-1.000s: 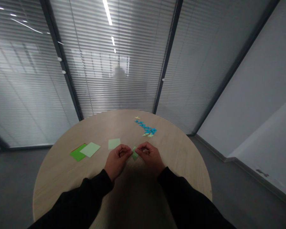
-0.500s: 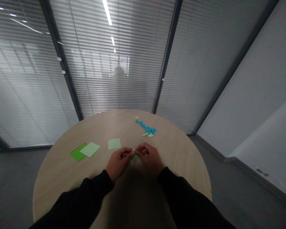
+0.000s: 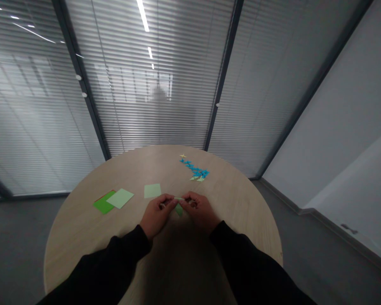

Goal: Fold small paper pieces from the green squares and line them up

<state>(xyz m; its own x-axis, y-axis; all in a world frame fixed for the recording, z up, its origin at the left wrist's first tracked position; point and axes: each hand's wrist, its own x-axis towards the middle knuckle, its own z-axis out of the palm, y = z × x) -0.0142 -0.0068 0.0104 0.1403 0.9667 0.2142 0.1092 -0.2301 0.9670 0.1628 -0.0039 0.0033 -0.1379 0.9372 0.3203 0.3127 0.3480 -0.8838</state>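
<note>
Both of my hands meet over the middle of a round wooden table (image 3: 235, 207). My left hand (image 3: 155, 214) and my right hand (image 3: 200, 212) each pinch one side of a small folded piece of light green paper (image 3: 179, 207), held just above the tabletop. The fingers of both hands are curled and closed on it. Black sleeves cover both forearms.
A light green square sheet (image 3: 152, 190) lies just beyond my left hand. Further left a pale green sheet (image 3: 120, 198) overlaps a darker green one (image 3: 102, 203). A row of small blue folded paper pieces (image 3: 195, 169) lies at the far right of the table. Glass walls with blinds stand behind.
The folded green paper has been turned and pressed flatter between my fingertips. Both hands have shifted very slightly forward and stayed together.
</note>
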